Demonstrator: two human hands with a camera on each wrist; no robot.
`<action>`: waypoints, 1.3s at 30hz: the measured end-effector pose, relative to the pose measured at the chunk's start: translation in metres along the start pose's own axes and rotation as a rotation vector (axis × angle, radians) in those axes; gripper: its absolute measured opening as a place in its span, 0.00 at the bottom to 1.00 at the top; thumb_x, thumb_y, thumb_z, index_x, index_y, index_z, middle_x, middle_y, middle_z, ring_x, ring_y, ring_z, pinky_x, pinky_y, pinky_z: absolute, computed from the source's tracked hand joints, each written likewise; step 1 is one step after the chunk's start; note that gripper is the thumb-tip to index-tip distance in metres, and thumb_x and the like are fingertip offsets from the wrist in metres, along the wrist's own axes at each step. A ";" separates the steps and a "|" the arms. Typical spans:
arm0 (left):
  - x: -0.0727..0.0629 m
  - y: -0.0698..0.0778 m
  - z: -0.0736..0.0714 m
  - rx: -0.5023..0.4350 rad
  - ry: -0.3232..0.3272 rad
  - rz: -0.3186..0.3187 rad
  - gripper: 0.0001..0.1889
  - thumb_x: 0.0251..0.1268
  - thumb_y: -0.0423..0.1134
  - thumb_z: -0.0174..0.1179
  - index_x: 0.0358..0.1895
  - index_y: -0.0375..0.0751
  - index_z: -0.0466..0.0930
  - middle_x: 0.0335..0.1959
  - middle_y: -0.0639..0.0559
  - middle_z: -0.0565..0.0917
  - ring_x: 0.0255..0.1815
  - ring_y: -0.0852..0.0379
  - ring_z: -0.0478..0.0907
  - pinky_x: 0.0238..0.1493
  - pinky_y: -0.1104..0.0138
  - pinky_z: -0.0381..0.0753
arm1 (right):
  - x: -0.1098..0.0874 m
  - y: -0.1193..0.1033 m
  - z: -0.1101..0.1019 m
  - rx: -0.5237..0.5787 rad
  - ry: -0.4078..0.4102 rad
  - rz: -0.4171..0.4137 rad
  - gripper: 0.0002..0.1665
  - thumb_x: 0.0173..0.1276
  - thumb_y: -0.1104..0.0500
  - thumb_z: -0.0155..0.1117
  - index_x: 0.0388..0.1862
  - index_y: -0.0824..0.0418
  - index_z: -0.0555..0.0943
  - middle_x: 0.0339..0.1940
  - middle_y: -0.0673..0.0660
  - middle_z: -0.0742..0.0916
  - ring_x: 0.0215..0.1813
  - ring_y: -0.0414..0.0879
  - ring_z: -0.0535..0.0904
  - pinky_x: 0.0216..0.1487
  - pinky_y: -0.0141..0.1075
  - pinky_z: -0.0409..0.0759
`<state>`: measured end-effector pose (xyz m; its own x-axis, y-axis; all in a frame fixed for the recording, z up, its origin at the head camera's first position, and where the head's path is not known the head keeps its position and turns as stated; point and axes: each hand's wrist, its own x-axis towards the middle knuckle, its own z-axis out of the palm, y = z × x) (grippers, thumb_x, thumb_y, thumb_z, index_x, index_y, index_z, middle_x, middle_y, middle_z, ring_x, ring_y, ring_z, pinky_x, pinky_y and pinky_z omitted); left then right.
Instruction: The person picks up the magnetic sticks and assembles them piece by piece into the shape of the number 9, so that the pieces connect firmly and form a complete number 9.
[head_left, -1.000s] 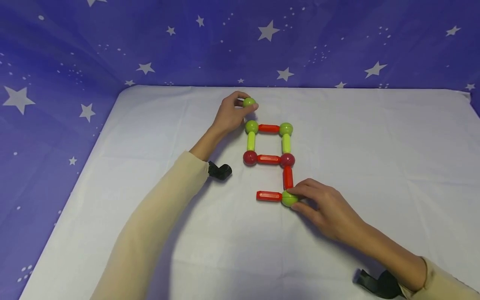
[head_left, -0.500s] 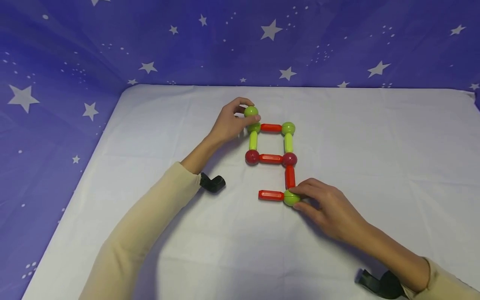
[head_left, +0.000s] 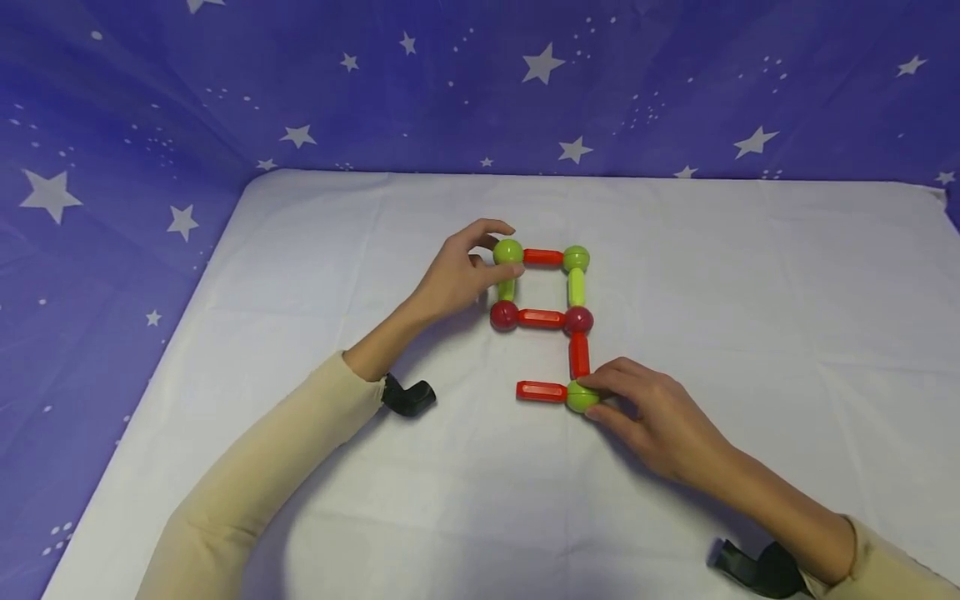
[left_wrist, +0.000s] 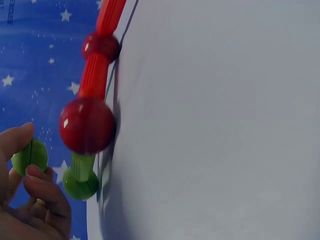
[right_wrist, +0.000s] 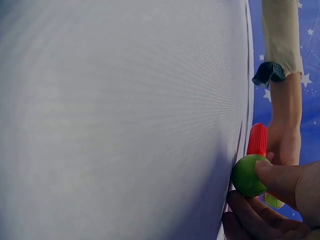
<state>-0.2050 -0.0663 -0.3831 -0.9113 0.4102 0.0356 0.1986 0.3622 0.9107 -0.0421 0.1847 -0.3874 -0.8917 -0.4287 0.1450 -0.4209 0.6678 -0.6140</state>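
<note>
My left hand pinches a green ball between thumb and fingers. In the left wrist view that ball is held apart from the table, near another green ball at the figure's corner. From the head view it covers that corner ball. Several red sticks and lime sticks join green and red balls into a flat square with a tail. My right hand pinches the green ball at the tail's bend, where a red stick points left with its end bare.
A white cloth covers the table beneath the figure. Blue star-printed fabric rises along the back and left edges. Each wrist carries a black camera mount.
My left hand has come toward me with its green ball, from beyond the square to over its far left corner. My right hand stays at the lower ball.
</note>
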 end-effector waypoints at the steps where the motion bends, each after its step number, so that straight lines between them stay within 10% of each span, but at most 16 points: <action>1: -0.004 0.001 0.000 -0.005 -0.010 0.001 0.24 0.63 0.40 0.68 0.62 0.43 0.75 0.51 0.47 0.77 0.26 0.55 0.67 0.28 0.66 0.68 | 0.000 0.000 0.000 0.000 -0.001 0.002 0.21 0.56 0.68 0.76 0.50 0.56 0.86 0.43 0.44 0.85 0.41 0.37 0.78 0.43 0.40 0.80; 23: -0.081 0.000 0.001 -0.002 -0.192 0.039 0.23 0.60 0.43 0.71 0.59 0.47 0.80 0.49 0.52 0.79 0.18 0.56 0.66 0.21 0.68 0.65 | 0.004 -0.001 0.000 -0.009 -0.009 0.002 0.21 0.57 0.67 0.76 0.50 0.56 0.86 0.43 0.44 0.85 0.42 0.39 0.79 0.44 0.42 0.80; 39: -0.108 -0.004 0.008 0.010 -0.306 -0.043 0.19 0.58 0.38 0.72 0.52 0.50 0.79 0.47 0.54 0.78 0.15 0.58 0.69 0.22 0.69 0.70 | -0.001 -0.001 0.001 -0.040 0.014 -0.033 0.22 0.55 0.67 0.77 0.49 0.56 0.85 0.43 0.43 0.84 0.42 0.38 0.79 0.43 0.42 0.81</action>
<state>-0.1048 -0.1050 -0.3937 -0.7684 0.6267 -0.1297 0.1673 0.3924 0.9045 -0.0407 0.1836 -0.3874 -0.8793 -0.4428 0.1754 -0.4561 0.6770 -0.5776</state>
